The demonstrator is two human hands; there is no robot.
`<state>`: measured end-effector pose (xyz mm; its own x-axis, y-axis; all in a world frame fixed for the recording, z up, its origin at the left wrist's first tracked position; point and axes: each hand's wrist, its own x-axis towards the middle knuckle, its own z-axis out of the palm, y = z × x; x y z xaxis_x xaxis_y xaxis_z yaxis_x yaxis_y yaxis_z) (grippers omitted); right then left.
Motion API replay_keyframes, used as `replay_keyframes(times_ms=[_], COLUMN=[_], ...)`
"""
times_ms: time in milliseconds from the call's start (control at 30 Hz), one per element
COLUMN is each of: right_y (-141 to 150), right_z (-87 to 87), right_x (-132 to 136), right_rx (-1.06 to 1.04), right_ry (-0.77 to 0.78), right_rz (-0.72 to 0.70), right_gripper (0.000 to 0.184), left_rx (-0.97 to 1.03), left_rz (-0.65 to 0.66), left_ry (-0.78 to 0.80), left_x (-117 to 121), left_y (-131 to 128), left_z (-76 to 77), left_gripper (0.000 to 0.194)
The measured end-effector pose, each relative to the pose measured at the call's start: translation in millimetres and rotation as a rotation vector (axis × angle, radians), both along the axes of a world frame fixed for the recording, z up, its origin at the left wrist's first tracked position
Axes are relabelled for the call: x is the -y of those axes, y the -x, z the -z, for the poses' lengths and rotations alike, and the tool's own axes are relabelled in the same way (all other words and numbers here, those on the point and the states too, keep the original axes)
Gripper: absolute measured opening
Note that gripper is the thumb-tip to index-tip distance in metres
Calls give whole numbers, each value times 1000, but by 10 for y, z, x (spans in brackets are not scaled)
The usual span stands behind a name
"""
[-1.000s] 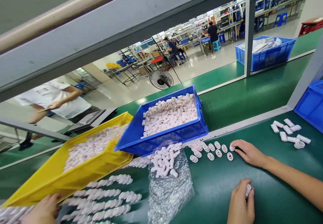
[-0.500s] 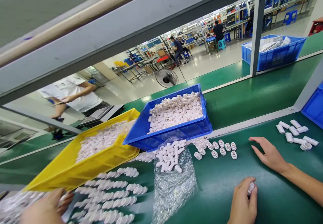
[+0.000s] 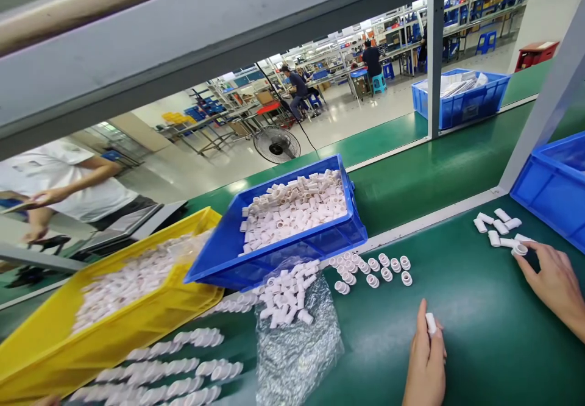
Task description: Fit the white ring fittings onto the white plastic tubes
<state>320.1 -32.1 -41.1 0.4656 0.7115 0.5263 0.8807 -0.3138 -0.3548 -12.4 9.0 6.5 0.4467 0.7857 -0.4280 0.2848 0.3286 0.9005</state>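
My left hand [image 3: 426, 357], near the bottom edge, is closed around a short white plastic pipe fitting [image 3: 430, 323] that sticks up between thumb and fingers. At the right, my right hand [image 3: 553, 279] has its thumb and index finger on a round-ended white pipe fitting [image 3: 520, 250] at the near side of a small loose pile of fittings [image 3: 500, 225]. Left of my hands, several short white fittings [image 3: 386, 274] stand on end in rows on the green bench [image 3: 375, 339].
A blue bin [image 3: 274, 259] and a yellow bin [image 3: 150, 308] hold many white fittings. More lie on a clear plastic bag [image 3: 297, 357] and in rows [image 3: 183, 366] at lower left. Another blue bin [image 3: 553, 192] is at right. A person [image 3: 68, 180] stands across the bench.
My right hand has moved right to the small pile and taken hold of a fitting. My left hand still holds its fitting, now turned more upright. The view has swung right; another person's hand has nearly left it.
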Motion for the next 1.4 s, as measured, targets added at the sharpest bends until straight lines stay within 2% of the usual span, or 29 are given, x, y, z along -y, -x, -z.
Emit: replay_keyframes(times_ms=[100, 200, 267, 333, 467, 500, 567, 700, 833, 1033, 1200, 1300, 1400], right_y=[45, 183, 338, 537, 976, 1075, 1237, 1386, 1366, 1331, 1318, 1323, 1332], right_z=[-29, -75, -106, -133, -192, -209, -244, -295, -325, -346, -300, -352, -452], right_x=[28, 54, 25, -56, -289, -338, -401, -405, -381, -401, -393, -414, -451], right_rx=[-45, -117, -168, -203, -277, -306, -381, -556, -642, -699, -607, -564, -572], right_ry=[-22, -81, -100, -78, 98, 137, 192, 328, 403, 384, 295, 261, 252], right_rz=[15, 40, -52, -273, -852, -951, -1054, -1147, -1178, -1172, -1210, -1231, -1272], right_gripper=[31, 34, 36, 32, 24, 27, 30, 27, 22, 21, 24, 26, 30], left_rx=[118, 254, 325, 370, 444, 462, 490, 515, 510, 443, 378, 362, 442], left_rz=[20, -36, -62, -82, -143, -168, -233, -323, -296, -287, -211, -189, -179], left_ry=[2, 38, 95, 134, 164, 169, 175, 204, 244, 278, 390, 391, 392], left_x=[-26, -24, -18, -18, -49, -63, -96, -145, -147, -169, -179, -164, -165], left_y=[-16, -71, -109, -134, -125, -114, -89, -60, -77, -73, -65, -89, -104], left_z=[17, -45, -97, -133, -159, -162, -171, -183, -169, -123, -100, -126, -176], left_gripper=[69, 68, 62, 57, 58, 57, 51, 41, 40, 42, 46, 44, 45])
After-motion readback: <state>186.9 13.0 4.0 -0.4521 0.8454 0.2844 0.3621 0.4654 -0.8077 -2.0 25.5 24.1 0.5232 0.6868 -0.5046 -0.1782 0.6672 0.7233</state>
